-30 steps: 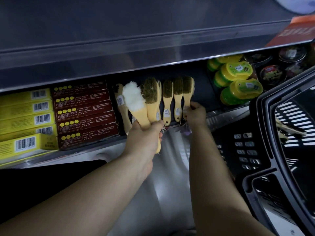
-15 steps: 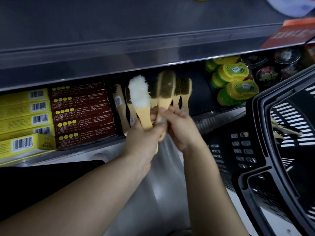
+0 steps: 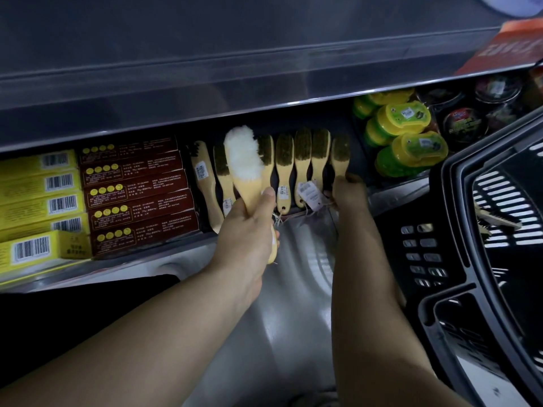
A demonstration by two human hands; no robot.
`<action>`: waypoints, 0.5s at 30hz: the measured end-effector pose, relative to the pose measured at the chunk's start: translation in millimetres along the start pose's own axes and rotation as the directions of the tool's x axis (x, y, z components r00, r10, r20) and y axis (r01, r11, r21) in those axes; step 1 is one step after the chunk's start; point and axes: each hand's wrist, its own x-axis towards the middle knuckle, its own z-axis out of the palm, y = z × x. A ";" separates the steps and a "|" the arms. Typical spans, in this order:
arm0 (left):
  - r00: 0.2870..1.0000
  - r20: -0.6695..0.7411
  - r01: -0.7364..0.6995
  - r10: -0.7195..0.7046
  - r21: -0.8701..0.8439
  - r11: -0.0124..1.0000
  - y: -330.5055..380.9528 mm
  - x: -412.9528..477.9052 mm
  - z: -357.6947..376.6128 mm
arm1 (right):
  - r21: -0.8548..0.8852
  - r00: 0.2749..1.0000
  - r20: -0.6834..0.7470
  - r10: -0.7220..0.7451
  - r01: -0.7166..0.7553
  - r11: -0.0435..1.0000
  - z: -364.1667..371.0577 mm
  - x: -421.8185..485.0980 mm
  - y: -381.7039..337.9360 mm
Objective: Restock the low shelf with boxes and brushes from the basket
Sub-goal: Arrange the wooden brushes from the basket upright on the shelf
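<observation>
My left hand [image 3: 249,227] grips the wooden handle of a white fluffy brush [image 3: 243,160], held upright in front of the low shelf [image 3: 393,189]. My right hand [image 3: 349,192] is closed on the handle of a dark-bristled wooden brush [image 3: 340,157] at the right end of a row of several like brushes [image 3: 302,160] lying on the shelf. Dark red boxes [image 3: 135,192] and yellow boxes [image 3: 38,201] are stacked on the shelf's left part. The black basket [image 3: 458,230] stands at the right, with a brush [image 3: 496,220] inside.
Green and yellow oval tins [image 3: 405,136] and dark round tins [image 3: 464,124] fill the shelf's right part. An upper shelf's metal edge [image 3: 235,83] overhangs the low one. Grey floor lies below my arms.
My right hand took a dark-bristled brush from my left hand and carried it right to the end of the row on the shelf. The left hand keeps only the white brush.
</observation>
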 end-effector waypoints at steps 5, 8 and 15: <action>1.000 0.006 0.011 -0.011 0.006 1.000 -0.3 1.8 3.7 | 0.389 0.987 -0.055 0.152 -0.119 0.913 -11.6 -2.7 5.7; 1.000 0.009 0.012 -0.012 0.007 1.000 -1.6 1.3 5.3 | 0.385 0.993 -0.040 0.110 -0.086 0.919 -15.9 -7.2 21.5; 1.000 0.027 0.011 -0.012 0.013 1.000 -3.3 1.3 8.3 | 0.102 0.994 -0.087 -0.072 0.081 0.991 -14.7 1.5 39.0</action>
